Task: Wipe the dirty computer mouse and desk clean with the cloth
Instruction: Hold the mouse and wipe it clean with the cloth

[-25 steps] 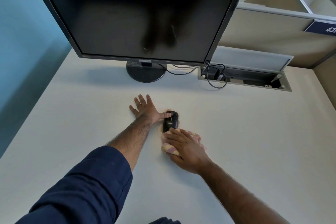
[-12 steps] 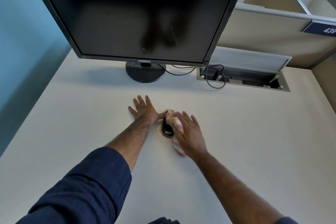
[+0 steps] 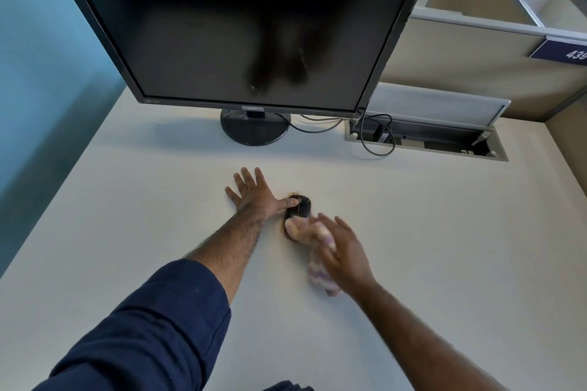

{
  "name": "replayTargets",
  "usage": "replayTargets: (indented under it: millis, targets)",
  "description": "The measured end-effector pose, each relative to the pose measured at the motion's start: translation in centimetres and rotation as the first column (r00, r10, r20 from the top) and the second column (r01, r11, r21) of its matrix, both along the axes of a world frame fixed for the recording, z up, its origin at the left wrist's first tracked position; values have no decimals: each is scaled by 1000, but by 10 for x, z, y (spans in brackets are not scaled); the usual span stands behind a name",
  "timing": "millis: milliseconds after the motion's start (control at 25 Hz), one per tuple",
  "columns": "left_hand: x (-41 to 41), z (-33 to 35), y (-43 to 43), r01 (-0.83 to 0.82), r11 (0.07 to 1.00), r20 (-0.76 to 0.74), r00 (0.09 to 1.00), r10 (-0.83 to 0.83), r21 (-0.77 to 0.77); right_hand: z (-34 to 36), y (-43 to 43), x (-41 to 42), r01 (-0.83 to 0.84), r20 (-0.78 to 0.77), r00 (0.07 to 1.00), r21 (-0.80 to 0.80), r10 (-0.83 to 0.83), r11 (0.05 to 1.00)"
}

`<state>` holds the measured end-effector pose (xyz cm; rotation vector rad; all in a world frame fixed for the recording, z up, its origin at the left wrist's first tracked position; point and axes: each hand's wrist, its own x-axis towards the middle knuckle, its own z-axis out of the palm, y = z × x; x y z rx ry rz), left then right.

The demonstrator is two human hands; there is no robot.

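At the middle of a pale worktop (image 3: 444,232), two bare hands meet around a small black computer mouse (image 3: 301,207). The left hand (image 3: 254,194) lies flat on the worktop with its fingers spread wide and straight, and its thumb reaches right to touch the mouse's left side. The right hand (image 3: 344,252) is blurred. Its fingers look stretched out rather than curled, and they press a pale pink-and-cream cloth (image 3: 319,274) down. The far end of the cloth covers the near end of the mouse, while the rest of it runs back under the right palm towards the wrist. The mouse sits between the two hands, just right of the left thumb and just beyond the right fingertips. A thin smear of brown dirt (image 3: 293,193) shows on the worktop at the mouse's far edge.

A dark blue sleeve (image 3: 152,327) covers the left arm up to mid-forearm, and the right forearm is bare.

Beyond the hands stands a large black monitor (image 3: 247,28) with a dark screen, on a round black base (image 3: 254,132). Beyond the right hand, a black cable (image 3: 378,151) loops into an open grey cable hatch (image 3: 428,140) set in the worktop. Behind that rises a beige partition (image 3: 470,57) bearing a blue number plate (image 3: 562,51). Well to the left of the left hand is a blue wall (image 3: 47,73).
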<state>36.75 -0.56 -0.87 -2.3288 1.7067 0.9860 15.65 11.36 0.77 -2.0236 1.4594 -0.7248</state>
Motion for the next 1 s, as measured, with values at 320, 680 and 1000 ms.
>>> replayTargets:
  millis: [320, 680, 1000]
  targets:
    - [-2, -2, 1, -2, 1000, 58, 998, 1, 2, 22, -86, 4, 144, -94, 987, 157, -131, 977]
    - [-3, -1, 3, -27, 1000, 47, 999, 27, 9, 15, -98, 18, -12, -94, 994, 449, 60, 894]
    - [-3, -7, 2, -71, 997, 28, 997, 71, 18, 25, -79, -8, -11, 137, 988, 547, -77, 837]
